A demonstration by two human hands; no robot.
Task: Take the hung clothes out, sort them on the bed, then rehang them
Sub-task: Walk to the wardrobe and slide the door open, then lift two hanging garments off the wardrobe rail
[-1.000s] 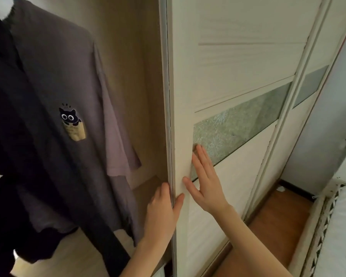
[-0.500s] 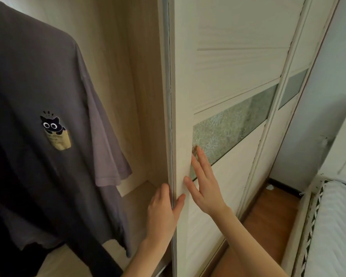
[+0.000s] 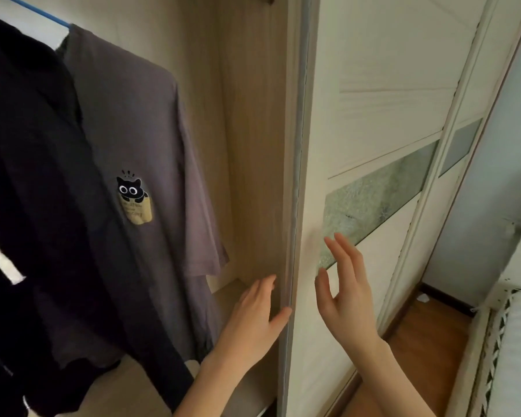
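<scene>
A grey T-shirt (image 3: 133,130) with a black cat print hangs in the open wardrobe, on a blue hanger (image 3: 39,12). A dark garment (image 3: 27,176) hangs in front of it at the left. My left hand (image 3: 253,320) is at the edge of the sliding door (image 3: 373,70), fingers straight inside the wardrobe, thumb touching the door's edge. My right hand (image 3: 346,296) hovers just off the door's front face, fingers spread and relaxed, holding nothing.
The wardrobe's wooden side wall (image 3: 253,145) and a shelf (image 3: 232,287) lie behind the shirt. A second sliding door (image 3: 433,236) stands to the right. The bed's white edge (image 3: 512,341) and a strip of wooden floor (image 3: 427,326) are at the lower right.
My right hand has lifted off the door's face and its fingers have spread. My left hand has loosened its grip on the door's edge. The view has swung left, showing more of the clothes.
</scene>
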